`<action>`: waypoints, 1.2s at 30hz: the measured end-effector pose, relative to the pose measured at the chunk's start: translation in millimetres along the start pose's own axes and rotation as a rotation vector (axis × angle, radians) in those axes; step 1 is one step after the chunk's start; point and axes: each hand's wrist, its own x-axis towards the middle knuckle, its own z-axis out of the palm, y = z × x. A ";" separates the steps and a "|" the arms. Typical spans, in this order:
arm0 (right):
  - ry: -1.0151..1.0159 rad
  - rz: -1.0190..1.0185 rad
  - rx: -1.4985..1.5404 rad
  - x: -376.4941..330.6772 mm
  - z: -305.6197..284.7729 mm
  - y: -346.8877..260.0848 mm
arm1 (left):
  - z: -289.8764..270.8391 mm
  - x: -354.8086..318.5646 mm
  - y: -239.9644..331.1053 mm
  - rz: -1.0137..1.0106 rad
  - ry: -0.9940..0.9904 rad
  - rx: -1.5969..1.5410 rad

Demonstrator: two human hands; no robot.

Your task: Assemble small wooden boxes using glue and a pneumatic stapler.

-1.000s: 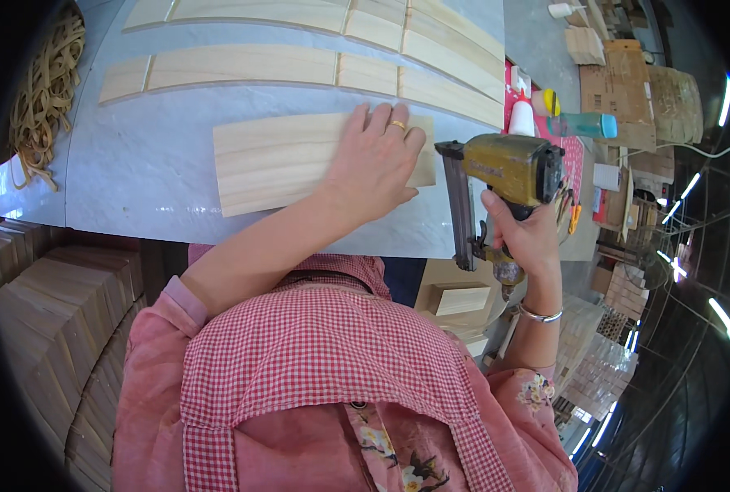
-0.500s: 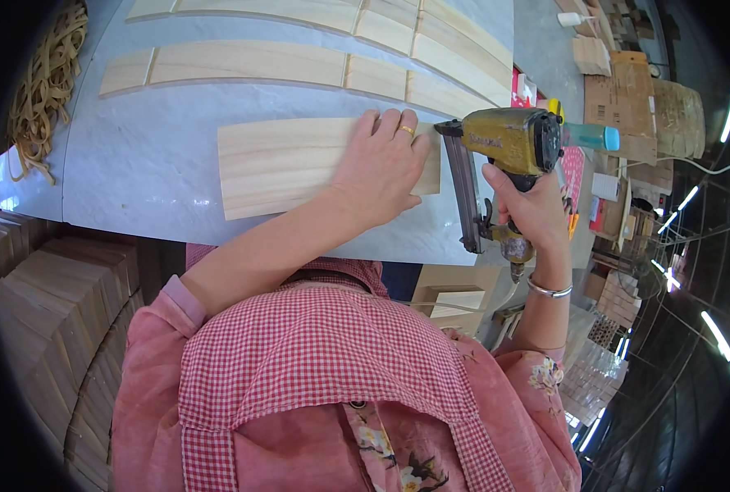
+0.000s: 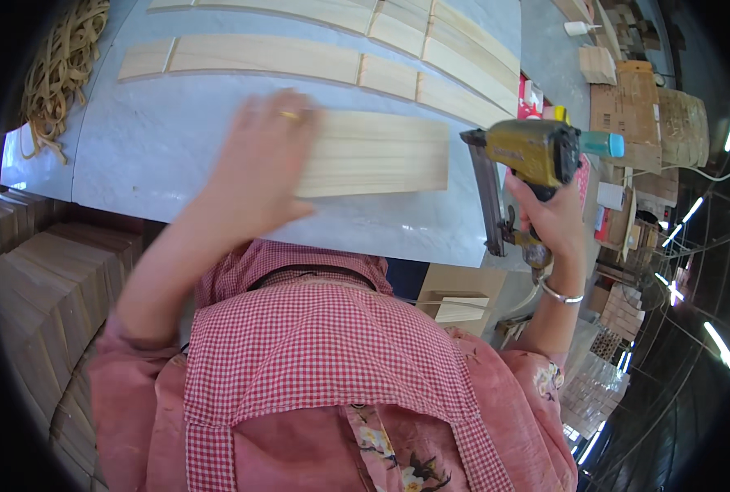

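Note:
A pale wooden board [image 3: 377,156] lies flat on the grey-white marbled table [image 3: 135,156]. My left hand [image 3: 260,160] is over its left end and hides that end. Motion smears its fingers, though the thumb points away from them to the right; whether it grips the board I cannot tell. Beyond the board's right end, my right hand [image 3: 555,215] is wrapped round the handle of a yellow-and-black air nail gun [image 3: 529,152]. The gun's nose faces left, apart from the board, and its long dark magazine points toward me.
Rows of wooden strips [image 3: 266,59] lie along the table's far side. A bundle of tan bands [image 3: 66,74] hangs at the far left corner. Stacked boards [image 3: 53,287] stand below on the left. Cardboard boxes [image 3: 625,107] and a white bottle [image 3: 578,28] are at the right.
My left hand has swept left from the board's right half to its left end. The nail gun in my right hand has shifted slightly right, away from the board.

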 end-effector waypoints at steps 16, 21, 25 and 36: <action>0.004 -0.095 0.056 -66.6 38.9 22.1 | 43.6 26.8 17.9 0.044 0.295 -0.098; -0.009 -0.032 0.089 -69.4 44.5 19.1 | 44.5 28.3 14.9 0.027 0.282 -0.146; -0.001 0.042 0.158 -74.5 51.7 17.1 | 44.1 28.5 12.7 0.025 0.283 -0.169; 0.029 0.082 0.175 -78.3 58.5 3.6 | 48.0 31.2 9.8 0.026 0.302 -0.228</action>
